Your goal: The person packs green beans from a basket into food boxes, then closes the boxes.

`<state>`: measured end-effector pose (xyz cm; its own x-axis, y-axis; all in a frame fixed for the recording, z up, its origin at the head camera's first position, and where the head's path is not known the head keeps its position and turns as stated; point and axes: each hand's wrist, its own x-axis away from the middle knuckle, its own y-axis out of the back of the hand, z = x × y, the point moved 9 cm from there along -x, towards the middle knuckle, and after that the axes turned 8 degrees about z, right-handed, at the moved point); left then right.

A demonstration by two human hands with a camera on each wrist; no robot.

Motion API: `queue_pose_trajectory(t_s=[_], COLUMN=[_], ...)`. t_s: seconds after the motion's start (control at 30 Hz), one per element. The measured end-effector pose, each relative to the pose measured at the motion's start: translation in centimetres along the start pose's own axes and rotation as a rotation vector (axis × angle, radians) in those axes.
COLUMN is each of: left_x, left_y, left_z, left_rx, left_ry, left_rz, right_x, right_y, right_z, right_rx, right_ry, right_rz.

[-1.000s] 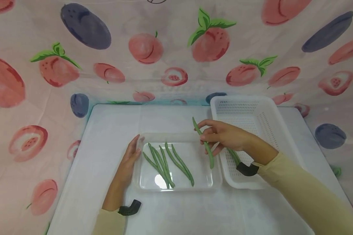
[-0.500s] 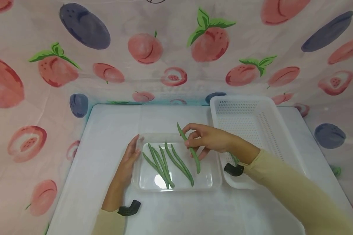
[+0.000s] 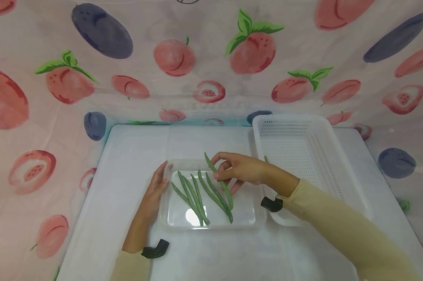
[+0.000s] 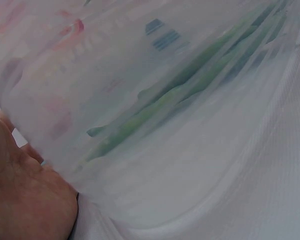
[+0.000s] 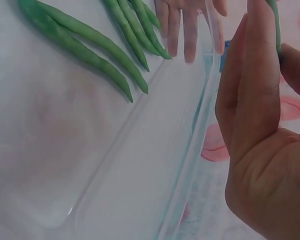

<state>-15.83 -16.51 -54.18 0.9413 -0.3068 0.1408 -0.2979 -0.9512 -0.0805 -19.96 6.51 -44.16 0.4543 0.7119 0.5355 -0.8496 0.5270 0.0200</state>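
My right hand [image 3: 243, 168] pinches a green bean [image 3: 228, 194] between thumb and fingers, above a clear plastic container [image 3: 244, 225]. The held bean slants and overlaps the rightmost bean lying below it. Several green beans [image 3: 197, 199] lie side by side along the container's floor, in a left cluster and a pair nearer the middle. My left hand [image 3: 154, 197] rests against the container's left wall, fingers extended along it. Seen through that wall in the left wrist view are blurred beans [image 4: 180, 92]. Only a thin edge of the held bean [image 5: 275, 20] shows in the right wrist view.
A white perforated basket [image 3: 341, 171] stands right of the clear container. A bean tip [image 3: 266, 159] shows in it beside my right forearm, which hides part of the basket. Fruit-print cloth [image 3: 211, 58] rises behind the white table [image 3: 137, 148].
My right hand has moved left with the green bean, from beside the basket to over the container's middle. My left hand and the lying beans have stayed put.
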Motion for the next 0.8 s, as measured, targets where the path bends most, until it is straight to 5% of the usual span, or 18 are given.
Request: queue_pose_trajectory(t_s=[0.8], left_x=[0.14], left_y=[-0.09], left_z=[0.04], left_rx=[0.038], left_ry=[0.005], left_rz=[0.006], right_x=[-0.38], right_y=[-0.56], right_z=[-0.01], right_rx=[-0.018], right_ry=[0.001], right_rz=[0.029])
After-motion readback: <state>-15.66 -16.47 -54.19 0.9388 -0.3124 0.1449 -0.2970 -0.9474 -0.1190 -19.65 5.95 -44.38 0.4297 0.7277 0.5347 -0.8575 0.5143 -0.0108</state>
